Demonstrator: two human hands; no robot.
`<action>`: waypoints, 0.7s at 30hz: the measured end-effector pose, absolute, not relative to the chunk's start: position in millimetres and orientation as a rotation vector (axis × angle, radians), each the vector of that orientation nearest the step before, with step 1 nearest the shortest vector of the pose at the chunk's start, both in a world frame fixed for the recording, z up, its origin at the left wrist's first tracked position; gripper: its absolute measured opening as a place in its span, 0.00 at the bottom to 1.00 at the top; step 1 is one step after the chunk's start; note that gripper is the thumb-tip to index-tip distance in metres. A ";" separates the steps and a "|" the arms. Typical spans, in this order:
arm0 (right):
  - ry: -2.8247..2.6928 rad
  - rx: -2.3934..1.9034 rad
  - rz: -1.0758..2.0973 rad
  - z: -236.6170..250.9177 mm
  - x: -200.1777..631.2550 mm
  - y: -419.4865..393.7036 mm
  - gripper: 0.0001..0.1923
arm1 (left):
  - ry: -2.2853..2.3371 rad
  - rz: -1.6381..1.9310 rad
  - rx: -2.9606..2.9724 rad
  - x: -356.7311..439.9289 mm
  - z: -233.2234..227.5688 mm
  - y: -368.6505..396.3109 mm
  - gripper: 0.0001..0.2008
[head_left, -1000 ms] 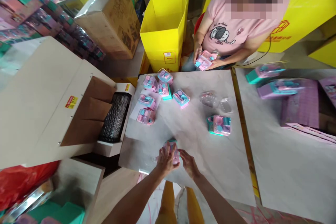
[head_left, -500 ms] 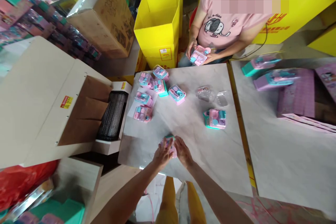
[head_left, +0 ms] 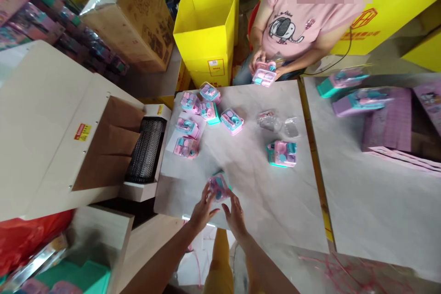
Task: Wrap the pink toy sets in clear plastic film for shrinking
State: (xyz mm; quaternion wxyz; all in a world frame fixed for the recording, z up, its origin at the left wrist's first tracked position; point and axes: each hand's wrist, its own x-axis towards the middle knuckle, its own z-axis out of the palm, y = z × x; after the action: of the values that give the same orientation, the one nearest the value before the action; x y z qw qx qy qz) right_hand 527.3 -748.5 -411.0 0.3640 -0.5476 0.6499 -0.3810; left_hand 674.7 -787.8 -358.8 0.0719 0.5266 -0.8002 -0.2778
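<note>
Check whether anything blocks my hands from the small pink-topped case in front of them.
Nothing visible does. The left hand and right hand flank the near part of the pink-topped case, their fingertips seemingly at its edges, with no object in between.

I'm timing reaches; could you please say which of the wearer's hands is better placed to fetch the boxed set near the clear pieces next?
Probably the right hand, at the right edge of the near box, closer to that boxed set; the left hand is at the box's left edge.
</note>
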 end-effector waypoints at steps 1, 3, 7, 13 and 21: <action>1.668 -1.371 -0.992 -411.9 526.8 -750.8 0.25 | -2.416 -0.737 1.595 672.7 -359.2 -787.1 0.28; 1.682 -1.277 -1.013 -411.3 527.4 -753.6 0.24 | -2.457 -0.513 1.580 668.7 -360.7 -789.7 0.19; 1.726 -1.097 -1.028 -403.4 533.6 -756.5 0.20 | -2.591 -0.312 1.487 664.1 -361.4 -797.8 0.09; 1.777 -0.858 -1.023 -396.0 545.1 -761.8 0.17 | -2.533 -0.085 1.474 655.8 -360.1 -791.9 0.08; 1.743 -0.195 -0.897 -404.4 534.8 -783.8 0.20 | -2.496 0.204 1.500 643.7 -385.9 -787.4 0.12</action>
State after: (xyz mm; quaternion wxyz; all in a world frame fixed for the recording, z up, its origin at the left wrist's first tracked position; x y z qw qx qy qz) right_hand 534.8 -783.8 -404.4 0.5530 -0.0825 0.7372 -0.3794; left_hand 643.7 -787.4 -385.9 0.1111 0.5106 -0.8498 0.0695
